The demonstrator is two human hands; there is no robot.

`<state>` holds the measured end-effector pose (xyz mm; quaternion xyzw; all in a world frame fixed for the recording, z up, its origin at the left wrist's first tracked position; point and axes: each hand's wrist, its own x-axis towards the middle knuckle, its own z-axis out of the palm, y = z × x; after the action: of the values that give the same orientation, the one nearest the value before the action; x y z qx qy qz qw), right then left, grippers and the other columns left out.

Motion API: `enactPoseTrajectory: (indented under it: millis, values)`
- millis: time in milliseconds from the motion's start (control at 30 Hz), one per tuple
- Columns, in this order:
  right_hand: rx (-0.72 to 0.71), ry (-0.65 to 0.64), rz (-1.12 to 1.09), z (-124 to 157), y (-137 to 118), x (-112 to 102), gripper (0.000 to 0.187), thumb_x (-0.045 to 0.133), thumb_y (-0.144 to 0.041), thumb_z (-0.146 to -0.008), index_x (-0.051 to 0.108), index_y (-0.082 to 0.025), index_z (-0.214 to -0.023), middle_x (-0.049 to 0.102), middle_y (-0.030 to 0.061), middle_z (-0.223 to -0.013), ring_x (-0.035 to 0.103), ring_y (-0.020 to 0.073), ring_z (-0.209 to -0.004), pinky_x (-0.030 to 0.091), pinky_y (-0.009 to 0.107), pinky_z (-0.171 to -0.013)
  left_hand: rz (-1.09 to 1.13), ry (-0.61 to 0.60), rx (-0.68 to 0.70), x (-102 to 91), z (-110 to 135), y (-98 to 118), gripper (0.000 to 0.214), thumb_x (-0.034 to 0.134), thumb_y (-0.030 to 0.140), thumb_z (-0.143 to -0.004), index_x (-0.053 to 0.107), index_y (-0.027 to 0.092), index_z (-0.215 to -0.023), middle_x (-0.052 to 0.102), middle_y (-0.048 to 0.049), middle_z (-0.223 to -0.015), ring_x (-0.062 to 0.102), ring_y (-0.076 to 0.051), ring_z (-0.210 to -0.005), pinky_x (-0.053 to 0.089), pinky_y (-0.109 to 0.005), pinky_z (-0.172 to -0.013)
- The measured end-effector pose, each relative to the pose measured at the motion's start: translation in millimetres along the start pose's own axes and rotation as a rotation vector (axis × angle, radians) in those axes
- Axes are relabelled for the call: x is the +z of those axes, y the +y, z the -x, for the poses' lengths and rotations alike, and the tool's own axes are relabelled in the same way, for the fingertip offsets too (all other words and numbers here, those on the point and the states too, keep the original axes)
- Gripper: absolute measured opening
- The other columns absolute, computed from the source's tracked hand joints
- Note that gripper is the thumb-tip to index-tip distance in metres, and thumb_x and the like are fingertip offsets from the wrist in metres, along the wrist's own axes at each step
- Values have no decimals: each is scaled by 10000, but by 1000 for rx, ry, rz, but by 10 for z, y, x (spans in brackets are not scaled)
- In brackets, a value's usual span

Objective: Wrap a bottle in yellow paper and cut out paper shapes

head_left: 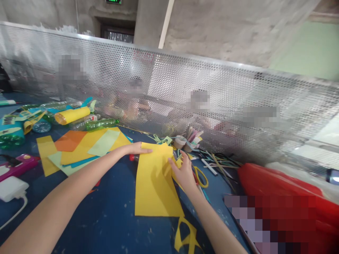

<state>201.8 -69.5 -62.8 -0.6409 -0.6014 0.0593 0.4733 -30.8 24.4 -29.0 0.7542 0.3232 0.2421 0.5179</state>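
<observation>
A yellow paper sheet [156,187] stretches in front of me above the blue table. My left hand [135,149] pinches its upper left corner, thumb on top and the other fingers mostly hidden. At the sheet's upper right edge is my right hand [184,173], its thumb and forefinger apart; the thumb tip is at or very near the paper. A red cap [131,157] on what looks like a clear bottle pokes out beneath the sheet by my left hand. Scissors with yellow handles [201,177] lie just beyond my right wrist.
Coloured paper sheets [87,144] overlap on the left. Behind them are several plastic bottles [103,123], some paper-wrapped. A pink power strip [21,165] with a white charger [12,188] sits far left. Yellow cut-outs [186,234] lie in front. A perforated metal screen [164,84] borders the back; people show behind it.
</observation>
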Motion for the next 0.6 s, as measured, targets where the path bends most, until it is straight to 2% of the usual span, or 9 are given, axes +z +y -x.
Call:
enactPoseTrajectory:
  millis: [133,233,333,400,500,600]
  values:
    - [34,-123,-138,-38,36,-16,758,547,-558,-723,363,-120,-1314,515,191,-1247,497,283,-1167,399,439,-965,-34,-64,-8,-29,20,35,365,725,423,-657,704,246,-976,713,-6,-994,657,-246,-930,514,-307,-799]
    - [59,-160,-155,-25,43,-17,720,573,-544,-711,400,-148,-1286,542,178,-1204,570,272,-1070,455,419,-893,-51,-133,-7,-55,41,40,356,773,357,-597,711,263,-934,715,-12,-981,664,-254,-905,527,-330,-784]
    - [86,-197,-87,-5,50,-20,687,553,-542,-726,411,-151,-1273,575,167,-1128,612,265,-966,482,404,-822,-86,-218,-6,-70,48,17,373,812,271,-523,716,268,-883,721,-25,-941,664,-263,-891,535,-353,-776]
    - [74,-209,3,-4,47,-41,673,536,-543,-737,415,-148,-1269,608,147,-1044,623,264,-914,481,397,-795,-105,-252,-3,-82,41,5,361,806,258,-528,714,274,-877,722,-24,-922,661,-261,-892,535,-363,-780]
    - [46,-243,116,-24,28,-114,652,528,-492,-746,394,-151,-1286,644,94,-904,637,238,-739,484,370,-706,-96,-260,-20,-141,28,8,367,804,276,-541,707,265,-895,721,-23,-923,659,-248,-893,532,-362,-789]
    - [30,-294,113,-53,29,-195,585,495,-328,-746,368,-163,-1293,647,32,-792,612,191,-574,471,313,-598,-55,-226,-77,-275,41,23,452,818,270,-527,686,251,-959,709,-15,-985,652,-213,-917,512,-331,-826]
